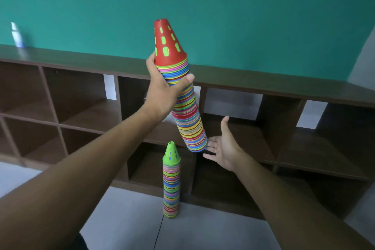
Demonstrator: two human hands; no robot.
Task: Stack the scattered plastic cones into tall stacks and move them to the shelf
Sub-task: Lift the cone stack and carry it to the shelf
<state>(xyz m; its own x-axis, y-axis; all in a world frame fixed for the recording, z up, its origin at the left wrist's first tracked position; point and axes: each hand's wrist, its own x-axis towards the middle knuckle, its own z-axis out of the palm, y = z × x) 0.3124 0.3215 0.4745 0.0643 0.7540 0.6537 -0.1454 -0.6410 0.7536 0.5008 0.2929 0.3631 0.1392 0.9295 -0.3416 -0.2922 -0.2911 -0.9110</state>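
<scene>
While the left hand grips a tall stack of striped plastic cones just below its red top cone, the stack hangs tilted in the air, its top leaning toward 11 o'clock and its base toward 5 o'clock. The thumb lies across the near side of the stack and the fingers curl round the far side, so the hand is closed on the cones. The right hand sits at the lower end of the stack, at about 4 o'clock from the left hand, palm turned up and toward the base, its fingers spread wide and straight; the fingertips reach the bottom rim of the stack, though real contact cannot be told. A second stack, shorter and capped by a green cone, stands upright on the pale floor at 6 o'clock from the held one, apart from both hands and just in front of the shelf. That shelf is a low, dark brown unit of open cubbies running across the view from 9 o'clock to 3 o'clock, set against a teal wall. On its top board at far 9 o'clock stands a small white bottle, blurred.
</scene>
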